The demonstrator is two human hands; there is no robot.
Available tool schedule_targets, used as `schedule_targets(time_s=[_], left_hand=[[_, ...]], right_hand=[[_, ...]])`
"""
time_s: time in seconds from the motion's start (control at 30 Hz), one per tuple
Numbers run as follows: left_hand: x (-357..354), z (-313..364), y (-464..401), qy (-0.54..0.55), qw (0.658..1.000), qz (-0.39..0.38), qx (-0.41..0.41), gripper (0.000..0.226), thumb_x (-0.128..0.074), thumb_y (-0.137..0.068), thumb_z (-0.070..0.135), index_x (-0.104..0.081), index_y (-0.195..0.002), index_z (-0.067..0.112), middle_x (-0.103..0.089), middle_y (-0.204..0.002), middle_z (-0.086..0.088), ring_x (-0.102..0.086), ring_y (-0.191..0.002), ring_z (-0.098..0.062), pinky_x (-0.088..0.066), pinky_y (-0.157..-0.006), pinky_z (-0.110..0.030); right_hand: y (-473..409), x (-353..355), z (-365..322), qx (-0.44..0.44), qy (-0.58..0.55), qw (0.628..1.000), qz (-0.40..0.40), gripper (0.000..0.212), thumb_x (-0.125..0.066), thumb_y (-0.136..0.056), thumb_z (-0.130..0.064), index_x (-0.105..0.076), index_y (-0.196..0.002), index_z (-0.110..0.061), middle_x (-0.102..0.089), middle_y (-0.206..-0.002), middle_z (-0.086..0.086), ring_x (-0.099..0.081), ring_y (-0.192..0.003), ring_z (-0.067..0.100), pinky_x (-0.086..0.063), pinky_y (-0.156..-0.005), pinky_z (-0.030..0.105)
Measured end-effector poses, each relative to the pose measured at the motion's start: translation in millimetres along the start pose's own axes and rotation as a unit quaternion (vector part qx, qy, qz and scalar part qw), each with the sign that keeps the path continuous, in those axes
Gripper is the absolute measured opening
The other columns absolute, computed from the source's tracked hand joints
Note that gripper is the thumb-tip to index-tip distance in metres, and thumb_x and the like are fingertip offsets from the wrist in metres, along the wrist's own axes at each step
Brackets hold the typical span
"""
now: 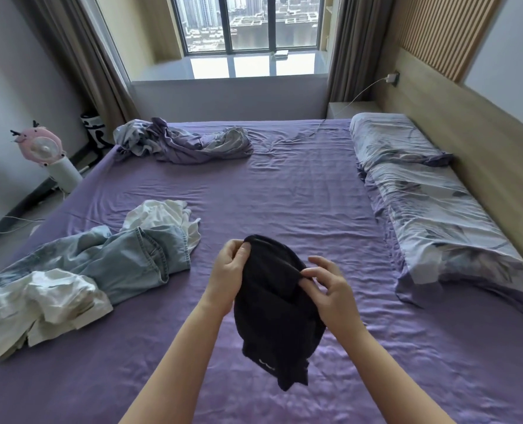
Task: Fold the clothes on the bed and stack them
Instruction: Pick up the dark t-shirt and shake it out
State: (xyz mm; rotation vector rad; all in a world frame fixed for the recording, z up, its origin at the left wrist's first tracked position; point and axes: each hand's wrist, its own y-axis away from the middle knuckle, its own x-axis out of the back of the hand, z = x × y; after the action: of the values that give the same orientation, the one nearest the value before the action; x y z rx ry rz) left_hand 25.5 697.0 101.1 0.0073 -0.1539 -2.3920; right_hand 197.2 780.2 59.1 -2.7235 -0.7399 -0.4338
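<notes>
Black garment [272,307], a soft dark piece of clothing, hangs in the air above the near part of the bed, held between two bare hands. Its long axis runs up and down in the view, from a rounded bunched top away from the person to a ragged lower edge pointing back toward them. The fabric is plain black, crumpled, with a small pale mark near the bottom hem.

The left hand [228,270] grips the upper left edge, fingers curled and pressed together around a fold of cloth. The right hand [330,286] pinches the right edge between thumb and fingertips, the other fingers loosely bent.

The bed [284,194] carries a wrinkled purple sheet. On its left side lie three loose clothes: one pair of light blue jeans [116,258], one white garment [40,304] at the near left edge, overlapping the jeans, and a second white garment [165,218] just beyond the jeans, touching them. At the far side lies one crumpled heap of purple and grey bedding [183,142]. Two patterned pillows sit end to end along the headboard on the right, the far pillow [391,142] and the near pillow [443,224]. One pink fan [41,145] stands on the floor to the left of the bed.
</notes>
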Motion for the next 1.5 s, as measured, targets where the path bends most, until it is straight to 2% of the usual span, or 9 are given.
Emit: schedule_targets(time_s=[0.13, 0.33, 0.6, 0.87, 0.97, 1.07, 1.2, 1.37, 1.5], left_hand=[[18, -17, -4, -0.277, 0.946, 0.078, -0.152, 0.016, -0.068, -0.084, 0.014, -0.064, -0.098, 0.021, -0.061, -0.096, 0.003, -0.057, -0.090, -0.011, -0.045, -0.086, -0.027], [-13, -28, 19, -0.246, 0.950, -0.164, -0.102, 0.021, -0.076, -0.076, 0.027, -0.064, -0.093, 0.028, -0.068, -0.093, 0.007, -0.063, -0.090, -0.005, -0.051, -0.082, -0.024], [-27, -17, 6, -0.012, 0.995, -0.095, -0.014, 0.015, -0.062, -0.089, 0.016, -0.067, -0.079, 0.025, -0.065, -0.078, 0.002, -0.057, -0.075, -0.011, -0.046, -0.072, -0.033], [-3, -30, -12, -0.234, 0.966, 0.051, -0.095, 0.013, -0.056, -0.090, 0.006, -0.059, -0.088, 0.019, -0.060, -0.081, 0.003, -0.057, -0.079, -0.017, -0.046, -0.078, -0.032], [-2, -28, -4, -0.239, 0.959, -0.031, -0.146, 0.033, -0.067, -0.080, 0.005, -0.059, -0.102, 0.028, -0.062, -0.101, 0.005, -0.058, -0.092, -0.006, -0.047, -0.087, -0.023], [-18, -16, 9, -0.230, 0.941, -0.227, -0.098, 0.045, -0.073, -0.078, 0.016, -0.055, -0.116, 0.033, -0.060, -0.105, 0.020, -0.057, -0.100, 0.004, -0.042, -0.089, -0.012], [-30, -17, 7, -0.269, 0.940, -0.188, -0.096, 0.017, -0.065, -0.087, 0.026, -0.056, -0.073, 0.029, -0.054, -0.067, 0.014, -0.049, -0.062, 0.002, -0.037, -0.064, -0.019], [-34, -22, 8, -0.105, 0.981, -0.162, 0.023, 0.014, -0.053, -0.095, 0.018, -0.061, -0.089, 0.010, -0.059, -0.083, -0.001, -0.053, -0.079, -0.011, -0.042, -0.075, -0.029], [-45, -27, 9, -0.007, 0.986, -0.100, 0.136, 0.014, -0.049, -0.097, 0.016, -0.059, -0.091, 0.008, -0.061, -0.088, -0.009, -0.056, -0.083, -0.018, -0.046, -0.076, -0.033]], right_hand=[[-2, 0, -11, -0.015, -0.029, 0.999, -0.030, 0.024, -0.070, -0.081, -0.009, -0.067, -0.076, -0.033, -0.067, -0.088, -0.013, -0.060, -0.090, 0.001, -0.042, -0.083, 0.014], [-6, -7, -16, -0.051, -0.061, 0.996, -0.041, 0.026, -0.063, -0.087, -0.010, -0.065, -0.080, -0.035, -0.069, -0.080, -0.014, -0.064, -0.079, 0.005, -0.050, -0.079, 0.028], [4, 11, 1, -0.014, 0.081, 0.992, -0.094, 0.016, -0.071, -0.081, -0.015, -0.059, -0.086, -0.024, -0.062, -0.080, -0.015, -0.057, -0.074, 0.001, -0.041, -0.067, 0.013], [0, 23, -1, -0.127, -0.163, 0.978, -0.020, 0.017, -0.057, -0.091, -0.008, -0.067, -0.086, -0.021, -0.069, -0.077, -0.009, -0.061, -0.075, 0.005, -0.047, -0.072, 0.021], [-6, 18, -13, -0.126, -0.214, 0.968, -0.041, 0.018, -0.056, -0.091, -0.006, -0.066, -0.088, -0.020, -0.070, -0.076, -0.012, -0.062, -0.076, 0.002, -0.048, -0.072, 0.014], [-11, 13, -20, -0.117, -0.219, 0.967, -0.063, 0.018, -0.055, -0.092, -0.006, -0.067, -0.090, -0.019, -0.072, -0.080, -0.008, -0.064, -0.077, 0.005, -0.049, -0.072, 0.016], [-12, 17, -14, -0.097, -0.167, 0.978, -0.079, 0.019, -0.066, -0.084, -0.008, -0.065, -0.096, -0.022, -0.070, -0.089, -0.003, -0.064, -0.084, 0.010, -0.049, -0.077, 0.021], [-5, 30, 16, -0.124, -0.060, 0.975, -0.175, 0.041, -0.067, -0.082, -0.006, -0.052, -0.111, -0.031, -0.059, -0.094, 0.006, -0.061, -0.081, 0.014, -0.050, -0.075, 0.024], [5, 18, 33, -0.002, 0.135, 0.991, -0.015, 0.036, -0.068, -0.077, -0.007, -0.054, -0.108, -0.018, -0.053, -0.098, -0.004, -0.054, -0.090, 0.010, -0.042, -0.084, 0.023]])
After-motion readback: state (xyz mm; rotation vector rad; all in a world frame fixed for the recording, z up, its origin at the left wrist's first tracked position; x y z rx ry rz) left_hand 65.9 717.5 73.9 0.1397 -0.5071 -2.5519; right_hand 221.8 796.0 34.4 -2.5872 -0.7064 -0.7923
